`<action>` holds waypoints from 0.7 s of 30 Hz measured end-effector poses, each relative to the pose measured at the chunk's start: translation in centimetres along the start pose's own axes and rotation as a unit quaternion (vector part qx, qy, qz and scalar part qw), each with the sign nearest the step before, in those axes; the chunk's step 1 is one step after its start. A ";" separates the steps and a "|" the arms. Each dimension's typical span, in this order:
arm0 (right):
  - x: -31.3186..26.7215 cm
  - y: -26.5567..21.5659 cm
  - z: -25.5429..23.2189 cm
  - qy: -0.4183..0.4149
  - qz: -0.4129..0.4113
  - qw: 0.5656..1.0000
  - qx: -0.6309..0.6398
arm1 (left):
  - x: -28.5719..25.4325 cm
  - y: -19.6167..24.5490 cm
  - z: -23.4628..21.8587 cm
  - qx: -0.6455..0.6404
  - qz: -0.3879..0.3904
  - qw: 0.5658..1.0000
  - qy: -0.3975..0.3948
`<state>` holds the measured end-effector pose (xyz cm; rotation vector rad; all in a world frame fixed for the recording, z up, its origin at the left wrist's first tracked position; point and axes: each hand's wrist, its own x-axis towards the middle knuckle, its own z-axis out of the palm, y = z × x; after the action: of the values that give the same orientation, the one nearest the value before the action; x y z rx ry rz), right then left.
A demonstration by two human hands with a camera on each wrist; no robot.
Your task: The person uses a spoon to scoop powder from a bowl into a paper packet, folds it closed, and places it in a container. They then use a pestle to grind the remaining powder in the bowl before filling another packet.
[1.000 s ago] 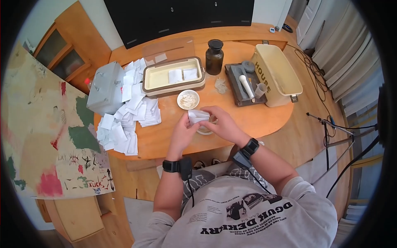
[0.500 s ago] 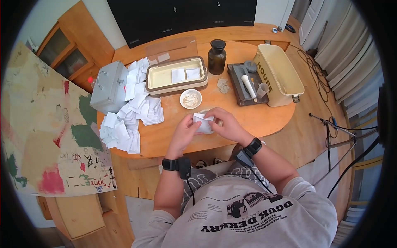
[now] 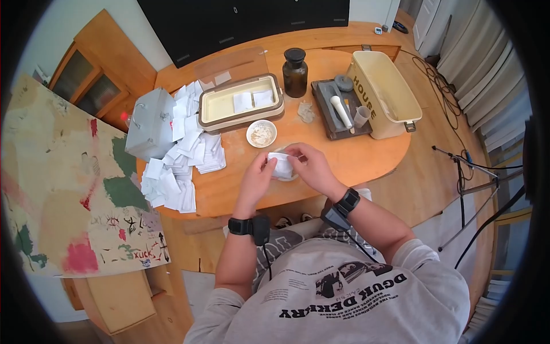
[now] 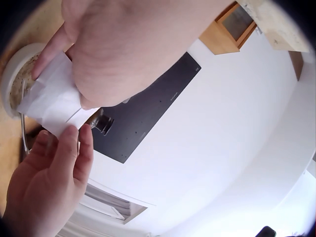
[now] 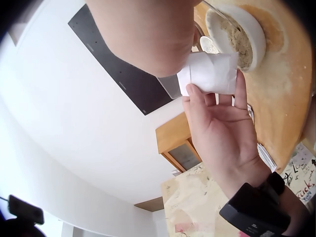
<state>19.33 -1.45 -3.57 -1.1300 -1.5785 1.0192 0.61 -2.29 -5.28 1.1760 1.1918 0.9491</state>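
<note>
A small white paper packet (image 3: 282, 165) is held between both hands over the near edge of the table, its top edge folded over. My left hand (image 3: 256, 179) grips its left side, with the thumb on the near face and fingers behind, as the right wrist view shows. My right hand (image 3: 316, 170) pinches the upper right corner with thumb and fingertips. Just below the packet sits a white bowl (image 5: 259, 42) of beige powder with a thin metal handle in it; the packet and hands mostly hide it in the head view. Beyond stands another white bowl (image 3: 262, 133) with powder residue.
Folded white packets (image 3: 189, 146) pile up at the left beside a silver metal case (image 3: 150, 123). A cream box (image 3: 217, 105) holds two packets. Further right are a dark jar (image 3: 295, 73), a grey tray (image 3: 329, 129) with a white pestle (image 3: 340, 112), and a cream bin (image 3: 395, 103).
The packet's open top has been folded down and the packet turned flatter towards me. The right fingers have shifted along its upper edge. The head view has shifted slightly.
</note>
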 end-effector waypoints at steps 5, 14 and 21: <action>0.5 0.9 -1.1 -0.048 0.042 0.998 -0.019 | 0.4 -0.4 -0.2 -0.012 0.009 1.000 0.000; 0.2 0.2 -4.1 0.033 0.008 0.998 -0.055 | 5.6 2.0 -4.9 0.124 0.119 0.966 0.191; -2.0 3.0 -6.5 0.039 -0.043 0.981 -0.186 | 17.4 3.2 -15.8 0.185 0.179 0.926 0.278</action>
<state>26.56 -1.92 -5.25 -1.3189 -1.7836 0.6288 -12.08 17.73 -4.89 1.5128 1.6965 1.4425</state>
